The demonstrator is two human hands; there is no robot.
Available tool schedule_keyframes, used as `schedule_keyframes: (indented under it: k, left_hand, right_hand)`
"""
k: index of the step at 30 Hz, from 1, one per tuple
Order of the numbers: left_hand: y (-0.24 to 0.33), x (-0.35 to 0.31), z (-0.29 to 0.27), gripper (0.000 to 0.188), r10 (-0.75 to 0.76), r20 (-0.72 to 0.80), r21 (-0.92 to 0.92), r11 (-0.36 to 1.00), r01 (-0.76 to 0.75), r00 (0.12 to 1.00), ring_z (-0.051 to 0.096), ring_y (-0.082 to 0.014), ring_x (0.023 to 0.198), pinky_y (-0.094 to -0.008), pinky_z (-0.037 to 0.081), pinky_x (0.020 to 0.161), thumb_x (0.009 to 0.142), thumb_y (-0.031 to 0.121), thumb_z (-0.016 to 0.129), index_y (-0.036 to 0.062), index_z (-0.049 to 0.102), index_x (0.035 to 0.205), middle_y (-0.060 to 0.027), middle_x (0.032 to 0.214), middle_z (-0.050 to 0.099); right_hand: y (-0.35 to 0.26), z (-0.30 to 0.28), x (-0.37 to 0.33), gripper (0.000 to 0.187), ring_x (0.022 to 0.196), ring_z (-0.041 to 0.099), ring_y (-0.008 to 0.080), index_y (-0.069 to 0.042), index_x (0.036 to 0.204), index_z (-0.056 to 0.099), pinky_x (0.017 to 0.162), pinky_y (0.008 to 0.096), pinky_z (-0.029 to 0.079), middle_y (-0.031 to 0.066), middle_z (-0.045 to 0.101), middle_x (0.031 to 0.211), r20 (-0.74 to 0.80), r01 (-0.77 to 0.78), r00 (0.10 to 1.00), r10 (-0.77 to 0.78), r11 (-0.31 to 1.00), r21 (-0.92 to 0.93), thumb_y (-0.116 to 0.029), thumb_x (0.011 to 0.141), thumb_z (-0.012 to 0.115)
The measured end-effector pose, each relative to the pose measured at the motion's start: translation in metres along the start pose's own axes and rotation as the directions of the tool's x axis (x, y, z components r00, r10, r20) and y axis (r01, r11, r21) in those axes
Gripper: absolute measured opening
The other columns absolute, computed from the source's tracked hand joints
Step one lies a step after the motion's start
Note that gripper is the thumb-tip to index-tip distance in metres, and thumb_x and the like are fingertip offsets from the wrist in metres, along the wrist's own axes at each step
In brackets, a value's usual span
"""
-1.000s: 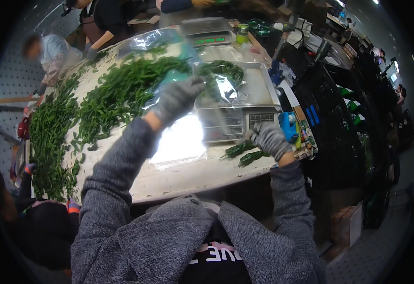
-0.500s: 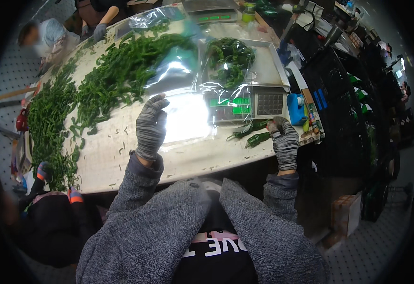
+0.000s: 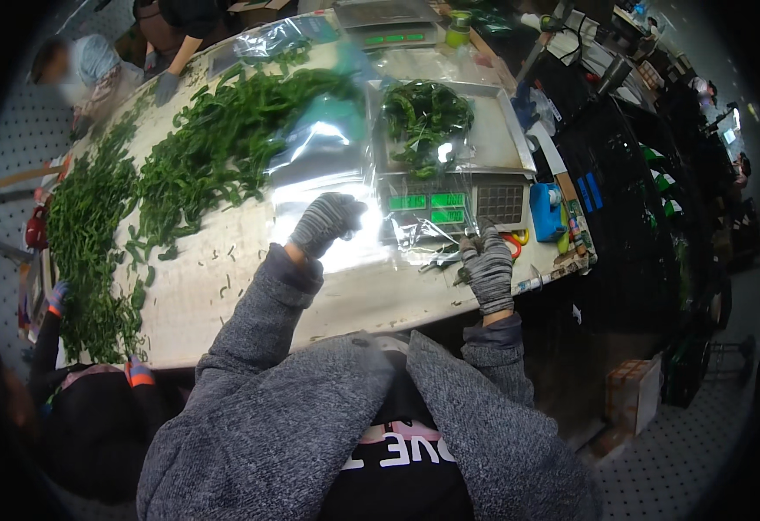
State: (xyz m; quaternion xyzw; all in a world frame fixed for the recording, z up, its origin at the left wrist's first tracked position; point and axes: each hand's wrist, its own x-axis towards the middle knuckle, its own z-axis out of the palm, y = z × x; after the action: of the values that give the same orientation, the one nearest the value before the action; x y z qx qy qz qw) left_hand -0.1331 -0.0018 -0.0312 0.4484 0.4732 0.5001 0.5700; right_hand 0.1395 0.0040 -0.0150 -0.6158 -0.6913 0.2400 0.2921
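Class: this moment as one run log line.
left hand: over clear plastic | right hand: in front of nearer scale | green peppers: in clear bag on its pan | display: lit green

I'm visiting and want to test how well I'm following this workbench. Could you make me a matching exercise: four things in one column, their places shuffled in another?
Things
1. Left hand in a grey striped knit glove
2. Right hand in a grey striped knit glove
3. Bunch of slim green peppers
4. Bright blue plastic block-like object

Places
A. On the square metal tray
B. Just right of the dark keypad
C. At the shiny clear plastic
D. On the near side of the keypad

Pairs: 1-C, 2-D, 3-A, 4-B
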Motion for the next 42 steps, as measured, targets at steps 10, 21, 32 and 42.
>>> schedule_keyframes:
  k: [10,21,32,42]
  left_hand:
    - [-0.013,-0.019,0.004,0.022,-0.054,0.170,-0.002,0.998,0.055,0.984,0.052,-0.0136,0.049,-0.0239,0.042,0.046,0.078,0.020,0.057,-0.0020,0.058,0.075,-0.0097,0.064,0.058]
    - [0.005,-0.024,0.003,0.020,-0.129,0.132,0.068,0.990,0.120,0.983,0.050,-0.0102,0.047,-0.0214,0.040,0.045,0.077,0.019,0.059,-0.0002,0.060,0.074,-0.0049,0.060,0.057]
    - [0.012,-0.035,0.011,0.034,-0.158,0.041,0.064,0.986,0.155,0.987,0.045,-0.0066,0.042,-0.0200,0.038,0.041,0.074,0.038,0.064,0.0052,0.062,0.065,-0.0010,0.052,0.054]
    - [0.011,-0.033,0.025,0.014,-0.088,-0.034,0.026,0.996,0.089,0.996,0.048,-0.0093,0.045,-0.0202,0.039,0.043,0.076,0.013,0.058,-0.0007,0.059,0.072,-0.0064,0.058,0.059]
  right_hand:
    - [0.052,-0.023,0.007,0.030,0.074,0.059,0.0274,-0.002,0.089,0.057,0.068,0.0350,0.047,0.0117,0.061,0.079,0.034,-0.191,0.974,0.224,0.893,-0.408,-0.025,0.070,0.064]
    - [-0.056,0.020,-0.013,0.020,0.075,0.056,0.0167,-0.005,0.093,0.058,0.068,0.0288,0.047,0.0071,0.058,0.080,-0.030,0.426,0.897,-0.442,0.843,0.328,-0.009,0.074,0.063]
    - [-0.063,0.078,-0.009,0.020,0.073,0.051,0.0248,-0.006,0.089,0.054,0.068,0.0380,0.042,0.0111,0.053,0.077,0.191,0.699,0.708,-0.680,0.714,-0.048,-0.019,0.076,0.057]
    - [-0.052,0.054,-0.008,0.032,0.067,0.050,0.0143,-0.005,0.105,0.049,0.061,0.0278,0.044,0.0058,0.054,0.078,0.074,0.525,0.793,-0.605,0.740,0.421,-0.007,0.075,0.058]
